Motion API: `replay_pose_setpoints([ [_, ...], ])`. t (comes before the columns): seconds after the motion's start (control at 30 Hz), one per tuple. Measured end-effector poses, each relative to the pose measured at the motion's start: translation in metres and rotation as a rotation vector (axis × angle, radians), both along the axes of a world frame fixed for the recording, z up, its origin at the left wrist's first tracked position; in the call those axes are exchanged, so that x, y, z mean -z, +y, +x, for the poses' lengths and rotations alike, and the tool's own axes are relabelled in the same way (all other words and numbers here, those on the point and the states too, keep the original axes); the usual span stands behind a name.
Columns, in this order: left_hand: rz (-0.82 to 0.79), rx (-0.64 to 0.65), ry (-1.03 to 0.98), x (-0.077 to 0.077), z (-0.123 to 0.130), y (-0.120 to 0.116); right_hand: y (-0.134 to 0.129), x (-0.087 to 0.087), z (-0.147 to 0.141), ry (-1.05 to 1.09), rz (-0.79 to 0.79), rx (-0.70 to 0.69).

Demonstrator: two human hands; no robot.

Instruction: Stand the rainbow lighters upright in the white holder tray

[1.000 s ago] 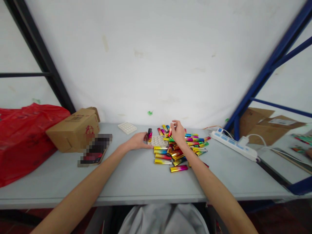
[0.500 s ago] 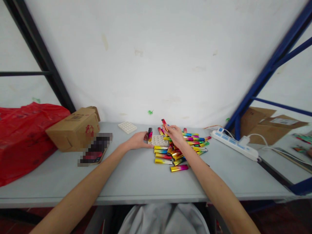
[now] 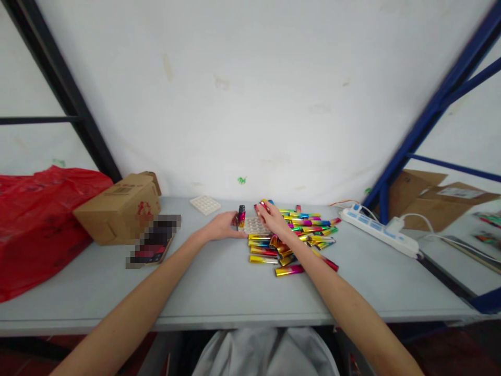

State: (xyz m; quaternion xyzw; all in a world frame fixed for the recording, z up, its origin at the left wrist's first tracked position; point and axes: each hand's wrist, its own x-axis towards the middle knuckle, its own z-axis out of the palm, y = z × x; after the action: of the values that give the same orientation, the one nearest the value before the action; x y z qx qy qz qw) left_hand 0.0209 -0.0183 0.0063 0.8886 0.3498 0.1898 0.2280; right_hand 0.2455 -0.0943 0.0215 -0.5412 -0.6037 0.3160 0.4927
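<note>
A whitish tray with rows of round cells (image 3: 254,225) lies on the grey table. At its left edge is my left hand (image 3: 224,226), closed on the tray's side. Beside those fingers, a dark-topped lighter (image 3: 241,216) stands upright in the tray. My right hand (image 3: 273,216) is pinched round a red lighter (image 3: 261,207) above the tray's right part. Shiny multicoloured lighters (image 3: 263,251) lie in a loose pile under and around my right forearm. The hand hides part of the tray's right side.
A second white tray (image 3: 205,204) lies near the wall. On the left are a red plastic bag (image 3: 47,224), a cardboard box (image 3: 117,211) and a blurred flat item (image 3: 154,243). A power strip (image 3: 378,231) with cables and open cardboard (image 3: 438,201) are on the right.
My right hand has moved slightly left and down with the red lighter, closer to the tray. My left hand stays at the tray's left edge.
</note>
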Motion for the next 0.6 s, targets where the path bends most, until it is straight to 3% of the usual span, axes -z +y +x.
replay_pose_setpoints([
  [0.17, 0.024, -0.016, 0.052, -0.0019, 0.0008, -0.0016, -0.0065, -0.0048, -0.0056, -0.311, 0.111, 0.106],
  [0.4, 0.038, -0.028, 0.064, -0.0009, 0.0009, -0.0009, -0.0072, -0.0059, -0.0088, -0.464, 0.117, 0.194],
  [0.6, 0.041, -0.017, 0.065, -0.0018, 0.0011, -0.0023, -0.0059, 0.0001, -0.0089, -0.519, 0.196, 0.188],
])
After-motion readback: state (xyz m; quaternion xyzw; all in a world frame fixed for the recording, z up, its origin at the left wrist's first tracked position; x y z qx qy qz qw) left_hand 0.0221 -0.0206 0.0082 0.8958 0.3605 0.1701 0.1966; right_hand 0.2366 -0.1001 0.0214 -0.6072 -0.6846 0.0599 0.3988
